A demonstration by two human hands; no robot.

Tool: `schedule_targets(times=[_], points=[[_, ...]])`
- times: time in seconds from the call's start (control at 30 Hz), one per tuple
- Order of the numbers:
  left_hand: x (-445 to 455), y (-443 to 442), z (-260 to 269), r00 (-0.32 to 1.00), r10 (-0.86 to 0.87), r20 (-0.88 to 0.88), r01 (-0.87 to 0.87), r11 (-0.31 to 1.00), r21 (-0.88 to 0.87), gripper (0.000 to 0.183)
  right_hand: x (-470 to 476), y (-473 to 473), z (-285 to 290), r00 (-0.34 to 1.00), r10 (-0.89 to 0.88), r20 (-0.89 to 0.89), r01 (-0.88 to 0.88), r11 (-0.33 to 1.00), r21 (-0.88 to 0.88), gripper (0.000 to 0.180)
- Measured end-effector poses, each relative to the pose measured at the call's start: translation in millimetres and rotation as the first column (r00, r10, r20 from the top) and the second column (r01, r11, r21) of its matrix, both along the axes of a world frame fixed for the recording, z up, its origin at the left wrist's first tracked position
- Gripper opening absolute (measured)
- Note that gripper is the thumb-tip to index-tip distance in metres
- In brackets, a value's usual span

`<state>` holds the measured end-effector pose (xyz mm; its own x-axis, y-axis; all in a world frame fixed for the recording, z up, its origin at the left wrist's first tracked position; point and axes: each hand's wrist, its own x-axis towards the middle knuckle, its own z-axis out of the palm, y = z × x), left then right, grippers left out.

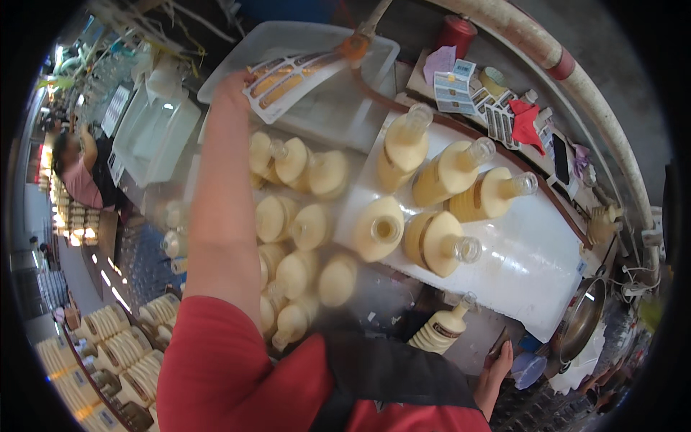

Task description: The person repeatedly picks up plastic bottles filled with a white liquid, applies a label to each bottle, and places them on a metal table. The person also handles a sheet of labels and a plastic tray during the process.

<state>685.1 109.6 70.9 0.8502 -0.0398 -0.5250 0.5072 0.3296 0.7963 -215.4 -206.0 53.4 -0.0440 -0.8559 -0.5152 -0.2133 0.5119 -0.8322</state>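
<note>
My left hand (237, 86) is raised at the end of my outstretched arm, its fingers pinching the edge of a sheet of gold and white labels (286, 81) over a clear plastic tub (378, 51). Low at the right, my right hand (499, 359) holds a small flat brown object (495, 345); its kind is unclear. Several cream-coloured glass bottles stand on a white board, among them an open-necked one (378, 232). More bottles (297, 275) stand beside my left forearm, some blurred. A ribbed bottle with a dark label (440, 332) is near my apron.
Label sheets (454, 92), red cloth (526, 124), a phone (560, 159) and a red spool (456, 35) lie beyond the white board (518, 259). A metal pan (583, 324) is at right. A co-worker in pink (81, 173) is at far left, near another tub (156, 135). Racked bottles fill the lower left.
</note>
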Motion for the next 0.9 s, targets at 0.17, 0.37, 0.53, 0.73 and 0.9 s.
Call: schedule_targets(times=[0.17, 0.37, 0.53, 0.73, 0.9], points=[[-40.7, 37.3, 64.2, 0.980, 0.006, 0.199, -0.049, 0.976, 0.213, 0.021, 51.9, -44.6, 64.9, 0.961, 0.231, 0.149, -0.228, 0.973, -0.039, 0.036], [-85.4, 45.3, 130.2, 0.901, -0.004, 0.433, -0.187, 0.899, 0.396, 0.031, 205.3, -32.9, 197.0, 0.796, 0.588, 0.145, -0.541, 0.798, -0.264, 0.029], [-122.3, 59.3, 154.4, 0.949, 0.067, 0.309, -0.145, 0.960, 0.239, 0.018, 331.3, 43.1, 269.1, 0.457, 0.889, 0.041, -0.856, 0.452, -0.251, 0.033], [-156.1, 58.6, 132.8, 0.972, 0.213, 0.102, -0.185, 0.955, -0.232, 0.011, 453.2, 172.3, 251.5, 0.144, 0.840, 0.523, -0.981, 0.189, -0.033, 0.058], [-195.9, 61.2, 130.8, 0.971, 0.237, -0.020, -0.222, 0.873, -0.435, 0.015, 539.0, 220.8, 174.9, 0.249, 0.656, 0.713, -0.946, 0.323, 0.033, 0.036]])
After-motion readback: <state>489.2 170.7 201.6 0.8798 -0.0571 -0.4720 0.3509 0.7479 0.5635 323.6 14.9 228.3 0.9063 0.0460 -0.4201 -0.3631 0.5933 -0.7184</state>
